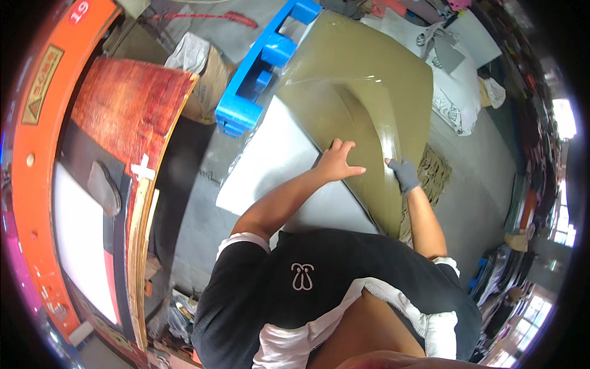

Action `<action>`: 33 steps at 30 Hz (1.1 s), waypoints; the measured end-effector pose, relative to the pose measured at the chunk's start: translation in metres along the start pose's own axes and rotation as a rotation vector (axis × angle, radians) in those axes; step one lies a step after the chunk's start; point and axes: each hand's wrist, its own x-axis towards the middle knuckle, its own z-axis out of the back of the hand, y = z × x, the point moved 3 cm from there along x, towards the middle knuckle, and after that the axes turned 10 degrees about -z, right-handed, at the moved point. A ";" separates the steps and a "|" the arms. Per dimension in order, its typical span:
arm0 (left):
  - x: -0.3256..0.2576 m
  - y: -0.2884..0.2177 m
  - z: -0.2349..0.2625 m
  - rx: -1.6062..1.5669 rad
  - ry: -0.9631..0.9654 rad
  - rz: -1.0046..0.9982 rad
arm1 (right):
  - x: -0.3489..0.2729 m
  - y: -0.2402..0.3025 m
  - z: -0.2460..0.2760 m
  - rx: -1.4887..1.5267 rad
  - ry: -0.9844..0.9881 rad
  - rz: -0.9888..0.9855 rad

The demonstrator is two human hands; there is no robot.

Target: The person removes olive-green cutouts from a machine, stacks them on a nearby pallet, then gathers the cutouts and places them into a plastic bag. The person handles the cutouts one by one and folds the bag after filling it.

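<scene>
A large, glossy olive-green sheet (369, 55) lies in front of me, its near part bowed upward with light shining along the bend. My left hand (338, 162) is bare and rests on the sheet near its left edge, fingers and thumb spread. At the sheet's right edge is my right hand (404, 176), in a grey glove that leaves the thumb tip bare. Its thumb lies on top of the edge, and the other fingers are mostly hidden. A white sheet (264, 157) shows beside and below the olive one on the left.
A blue plastic pallet (239, 114) sticks out at the far left of the sheets. Further left stands an orange machine (37, 178) with a reddish wooden board (132, 98). White bags (455, 92) lie at the far right, and olive scraps (435, 175) are on the floor right of my hand.
</scene>
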 end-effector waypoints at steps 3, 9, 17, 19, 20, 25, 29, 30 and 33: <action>0.019 -0.011 -0.008 0.387 0.144 -0.154 | 0.031 0.013 0.025 -0.053 -0.052 0.025; 0.042 0.012 -0.006 0.684 0.097 -0.445 | 0.050 -0.004 0.001 -0.097 0.061 -0.090; 0.075 0.030 -0.020 0.864 0.453 -0.248 | 0.070 -0.012 -0.017 -0.148 0.103 -0.011; 0.081 0.029 -0.022 0.880 0.490 -0.205 | 0.083 -0.018 -0.020 -0.267 -0.069 -0.111; 0.085 0.028 -0.025 0.888 0.506 -0.195 | 0.088 -0.021 -0.020 -0.313 -0.132 -0.115; 0.100 0.027 -0.033 0.932 0.541 -0.160 | 0.105 -0.027 -0.011 -0.316 -0.087 -0.038; 0.100 0.028 -0.029 0.915 0.588 -0.078 | 0.111 -0.025 -0.013 -0.332 -0.109 -0.106; 0.098 0.030 -0.027 0.980 0.614 -0.043 | 0.111 -0.025 -0.016 -0.310 -0.089 -0.106; 0.097 0.028 -0.029 0.918 0.531 -0.122 | 0.114 -0.032 -0.016 -0.288 -0.144 -0.145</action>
